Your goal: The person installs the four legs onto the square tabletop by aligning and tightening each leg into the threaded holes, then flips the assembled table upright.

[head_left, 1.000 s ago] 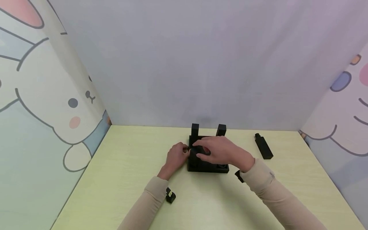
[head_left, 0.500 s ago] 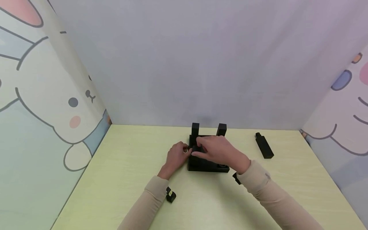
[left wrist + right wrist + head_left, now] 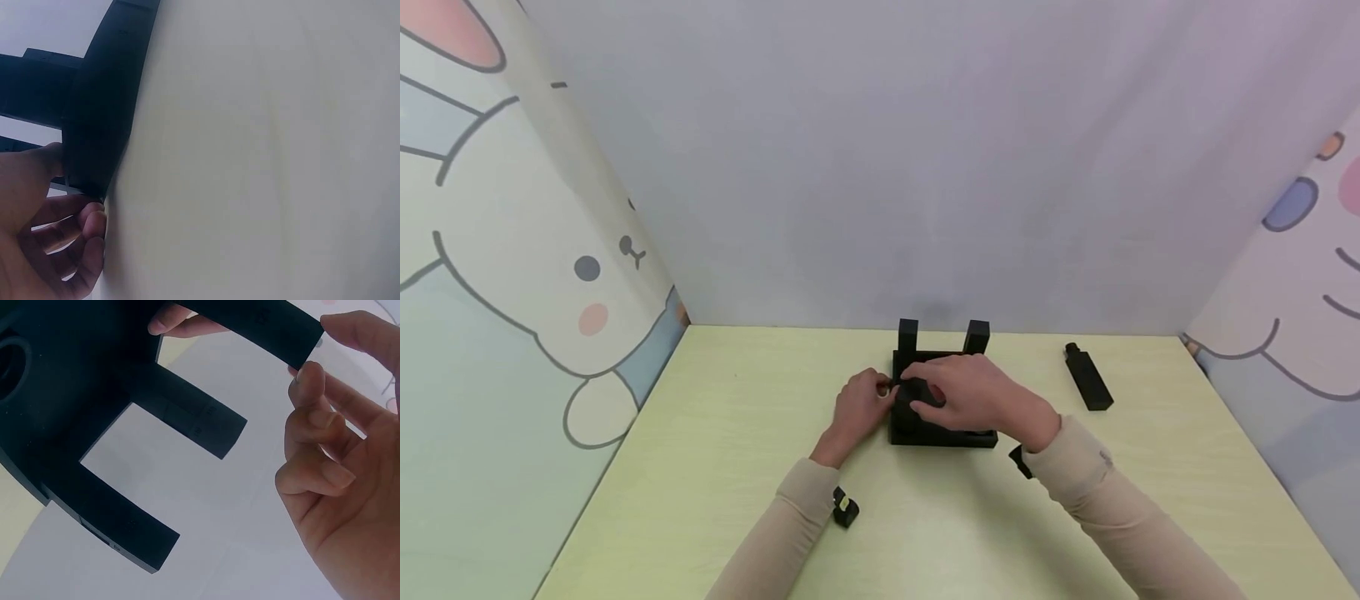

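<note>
A black base (image 3: pixel 940 437) with several upright black posts stands on the table. My left hand (image 3: pixel 859 408) grips its left edge; in the left wrist view the thumb lies against the black part and the other fingers curl beside its lower edge. Over the base reaches my right hand (image 3: pixel 973 390). Its thumb and index finger bracket the top end of the front-left post (image 3: pixel 262 331), seen closely in the right wrist view, while the other fingers curl loosely. Two posts rise at the back, the left one (image 3: pixel 907 335) and the right one (image 3: pixel 977 336). Part of the base is hidden behind my right hand.
A loose black block with a narrow neck (image 3: pixel 1087 379) lies at the back right of the pale yellow table (image 3: pixel 737 392). A small black piece with a yellow mark (image 3: pixel 846 507) sits beside the left sleeve. Another black piece (image 3: pixel 1022 462) is partly hidden by the right sleeve.
My right thumb and index finger drew together and swivelled at the post's top half a second ago, and are now spread wider again. The left hand and base have stayed in place.
</note>
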Motion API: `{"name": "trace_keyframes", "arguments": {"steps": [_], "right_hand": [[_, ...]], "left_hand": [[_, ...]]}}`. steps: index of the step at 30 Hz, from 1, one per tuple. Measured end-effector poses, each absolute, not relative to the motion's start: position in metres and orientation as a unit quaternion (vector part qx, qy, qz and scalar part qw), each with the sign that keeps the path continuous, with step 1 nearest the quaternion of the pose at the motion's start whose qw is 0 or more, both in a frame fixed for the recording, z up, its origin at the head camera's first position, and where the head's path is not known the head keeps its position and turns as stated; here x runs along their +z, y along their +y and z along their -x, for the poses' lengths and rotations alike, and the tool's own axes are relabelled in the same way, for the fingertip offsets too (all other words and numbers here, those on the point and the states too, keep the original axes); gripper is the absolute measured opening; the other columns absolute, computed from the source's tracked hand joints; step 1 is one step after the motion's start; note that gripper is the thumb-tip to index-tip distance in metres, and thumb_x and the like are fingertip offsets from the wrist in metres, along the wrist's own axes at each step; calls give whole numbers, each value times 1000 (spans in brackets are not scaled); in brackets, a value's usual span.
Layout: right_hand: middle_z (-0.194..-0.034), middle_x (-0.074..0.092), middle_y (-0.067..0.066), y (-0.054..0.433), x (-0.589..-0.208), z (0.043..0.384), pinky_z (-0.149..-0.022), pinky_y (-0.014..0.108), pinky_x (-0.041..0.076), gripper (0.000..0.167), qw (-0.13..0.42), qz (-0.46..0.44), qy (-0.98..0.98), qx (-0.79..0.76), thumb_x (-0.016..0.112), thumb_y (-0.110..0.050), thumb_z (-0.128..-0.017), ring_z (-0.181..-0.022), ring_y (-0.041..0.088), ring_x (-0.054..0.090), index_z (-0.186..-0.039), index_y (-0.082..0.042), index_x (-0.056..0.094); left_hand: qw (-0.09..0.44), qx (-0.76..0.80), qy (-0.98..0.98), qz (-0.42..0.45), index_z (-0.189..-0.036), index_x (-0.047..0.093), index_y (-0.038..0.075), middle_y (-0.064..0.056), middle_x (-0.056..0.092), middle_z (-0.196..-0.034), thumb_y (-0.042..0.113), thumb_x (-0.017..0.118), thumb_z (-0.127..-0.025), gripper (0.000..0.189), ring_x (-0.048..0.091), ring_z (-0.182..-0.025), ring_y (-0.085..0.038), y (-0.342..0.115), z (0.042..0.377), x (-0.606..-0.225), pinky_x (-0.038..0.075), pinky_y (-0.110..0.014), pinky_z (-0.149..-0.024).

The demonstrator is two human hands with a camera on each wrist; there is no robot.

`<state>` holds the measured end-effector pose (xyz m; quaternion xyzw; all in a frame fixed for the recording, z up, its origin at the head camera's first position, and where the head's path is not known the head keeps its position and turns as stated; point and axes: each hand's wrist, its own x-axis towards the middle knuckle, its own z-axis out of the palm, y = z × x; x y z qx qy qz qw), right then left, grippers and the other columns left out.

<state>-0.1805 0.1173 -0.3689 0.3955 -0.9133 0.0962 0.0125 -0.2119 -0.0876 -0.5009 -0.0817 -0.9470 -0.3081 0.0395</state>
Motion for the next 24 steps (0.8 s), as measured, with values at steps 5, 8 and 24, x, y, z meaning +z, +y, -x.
{"name": "trace_keyframes", "arguments": {"steps": [5,8,24], "right_hand": [[-63,47,-15,114,-373,181,-51,21,34,31,55,-381,-919,89,67,-49,-95,-54,-2,39,-109,-22,64],[-62,45,-13,112,-377,181,-48,22,28,35,79,-370,-922,81,68,-53,-93,-52,1,37,-95,-19,58],[-63,49,-17,114,-371,179,-48,23,32,42,31,-378,-922,81,63,-37,-94,-55,-2,42,-136,-29,61]], "left_hand": [[42,-311,-946,83,-89,73,11,-3,65,-85,33,68,-96,24,52,-69,-12,-88,213,-501,40,-26,-59],[42,-316,-944,84,-88,72,11,-3,65,-84,31,68,-96,22,49,-66,-11,-87,213,-503,39,-26,-58],[34,-315,-945,78,-90,73,11,-4,65,-87,31,67,-97,22,52,-69,-12,-88,213,-503,42,-27,-60]]}}
